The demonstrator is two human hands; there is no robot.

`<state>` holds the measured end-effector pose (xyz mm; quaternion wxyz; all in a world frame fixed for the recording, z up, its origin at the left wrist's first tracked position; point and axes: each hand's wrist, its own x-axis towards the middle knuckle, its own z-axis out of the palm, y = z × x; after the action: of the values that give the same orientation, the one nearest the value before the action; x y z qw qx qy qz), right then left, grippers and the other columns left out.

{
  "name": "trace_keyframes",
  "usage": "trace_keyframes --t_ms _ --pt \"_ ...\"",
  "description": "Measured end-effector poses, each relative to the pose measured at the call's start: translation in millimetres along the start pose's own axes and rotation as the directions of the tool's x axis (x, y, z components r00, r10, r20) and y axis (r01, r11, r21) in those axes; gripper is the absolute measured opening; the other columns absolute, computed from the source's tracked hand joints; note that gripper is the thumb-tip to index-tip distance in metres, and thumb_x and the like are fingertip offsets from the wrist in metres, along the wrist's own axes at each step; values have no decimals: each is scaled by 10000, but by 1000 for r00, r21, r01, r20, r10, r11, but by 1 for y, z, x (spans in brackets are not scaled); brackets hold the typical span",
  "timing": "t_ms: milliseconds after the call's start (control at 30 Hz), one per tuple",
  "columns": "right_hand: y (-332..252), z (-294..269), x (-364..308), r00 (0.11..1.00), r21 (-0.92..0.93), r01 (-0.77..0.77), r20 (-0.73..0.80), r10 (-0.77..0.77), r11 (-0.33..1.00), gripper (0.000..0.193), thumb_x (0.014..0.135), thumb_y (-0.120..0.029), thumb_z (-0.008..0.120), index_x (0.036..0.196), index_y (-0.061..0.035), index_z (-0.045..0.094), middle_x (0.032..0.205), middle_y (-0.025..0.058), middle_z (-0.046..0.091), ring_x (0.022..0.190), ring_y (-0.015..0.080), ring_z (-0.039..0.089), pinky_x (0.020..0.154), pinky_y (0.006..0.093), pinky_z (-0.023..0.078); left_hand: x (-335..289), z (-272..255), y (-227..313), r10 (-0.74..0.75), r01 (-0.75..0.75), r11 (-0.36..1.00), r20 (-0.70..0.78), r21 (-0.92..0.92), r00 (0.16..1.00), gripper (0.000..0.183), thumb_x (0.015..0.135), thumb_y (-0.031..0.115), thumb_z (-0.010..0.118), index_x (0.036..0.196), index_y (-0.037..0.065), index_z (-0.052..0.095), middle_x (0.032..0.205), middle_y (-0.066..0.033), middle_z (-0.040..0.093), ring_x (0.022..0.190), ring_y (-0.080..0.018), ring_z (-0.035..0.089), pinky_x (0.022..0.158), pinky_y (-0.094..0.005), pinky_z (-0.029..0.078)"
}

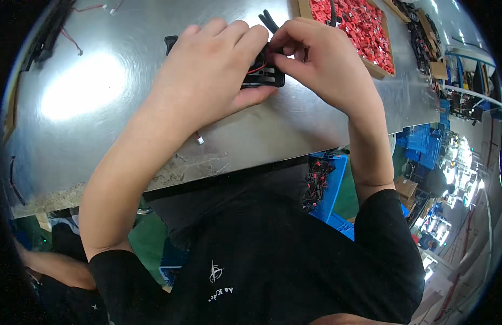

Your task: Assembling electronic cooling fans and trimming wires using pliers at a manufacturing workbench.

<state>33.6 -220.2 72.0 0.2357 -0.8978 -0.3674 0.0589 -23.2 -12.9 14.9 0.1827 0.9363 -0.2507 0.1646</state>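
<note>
Above the metal tabletop (294,127), the left hand (213,59) clamps 1 black plastic housing (268,79), probably light and stiff, best held by its rim; 1 thin red wire (257,70) looks fragile. Beside it, the right hand's (321,59) grip is unclear.

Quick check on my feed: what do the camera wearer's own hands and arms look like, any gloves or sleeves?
Left hand and right hand are bare: no gloves, watch or bracelet shows. Both forearms are uncovered up to the short black sleeves of a plain-cut T-shirt.
</note>
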Motion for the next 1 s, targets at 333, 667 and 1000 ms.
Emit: trace_keyframes --t_ms 333,667,1000 --pt "-2 18 -10 990 -153 46 -128 -66 987 153 851 -64 742 988 -13 698 878 98 662 738 238 685 643 344 534 0 1 0 -1 1 1000 -13 4 1000 546 808 467 818 1154 117 582 1058 -42 652 1050 -250 637 883 -411 495" --pt "2 18 -12 977 -2 14 -212 -14 1000 188 852 -68 768 1027 -15 724 817 35 620 677 114 596 622 253 495 -1 0 -2 10 -10 999 -12 -53 1000 586 772 408 829 1192 85 579 1080 -100 623 1051 -321 611 863 -442 486" --pt "5 -5 -22 960 129 -78 -258 110 988 150 920 -29 752 1070 -18 742 852 13 693 775 57 654 660 210 503 3 1 1 26 -25 1000 -33 7 999 552 812 482 805 1151 111 577 1038 -60 650 1042 -259 634 876 -406 493"
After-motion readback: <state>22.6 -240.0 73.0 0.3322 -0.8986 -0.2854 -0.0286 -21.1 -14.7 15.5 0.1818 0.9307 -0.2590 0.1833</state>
